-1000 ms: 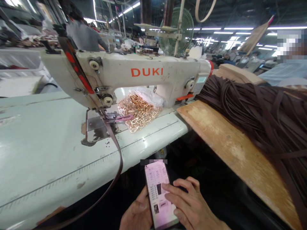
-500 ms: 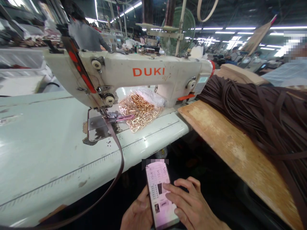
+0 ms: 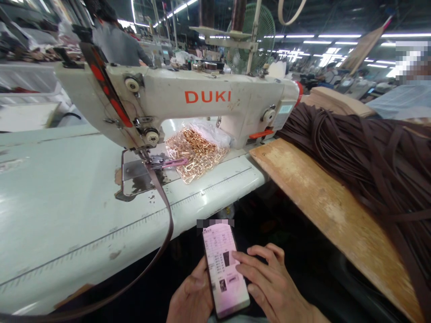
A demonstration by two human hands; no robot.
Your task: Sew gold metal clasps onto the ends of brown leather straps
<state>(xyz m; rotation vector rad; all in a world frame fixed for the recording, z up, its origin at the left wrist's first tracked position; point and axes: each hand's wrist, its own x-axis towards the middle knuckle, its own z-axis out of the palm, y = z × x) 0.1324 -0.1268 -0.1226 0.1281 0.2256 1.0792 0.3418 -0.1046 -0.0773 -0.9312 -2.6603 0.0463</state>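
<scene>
A smartphone (image 3: 229, 291) with a lit, pinkish screen showing a page of tables and small pictures is held upright below the table edge. My left hand (image 3: 191, 291) grips it along its left side. Over the right half of the screen, my right hand (image 3: 276, 282) has its fingers apart and slightly bent, fingertips at or just above the glass; I cannot tell whether they touch. Beyond the phone stands a white sewing machine (image 3: 208, 96). A dark brown strap (image 3: 164, 197) runs from under its needle and loops off the table edge.
Gold metal clasps in a clear bag (image 3: 198, 152) lie under the machine arm, beside pink-handled snips (image 3: 173, 163). Many brown straps (image 3: 353, 166) are heaped on a wooden board (image 3: 313, 197) at right. A person in grey (image 3: 117, 47) sits behind, at upper left.
The page on the phone screen has shifted slightly. My right fingers have moved a little to the right. The whole view has tilted slightly; the machine and strap stay put.
</scene>
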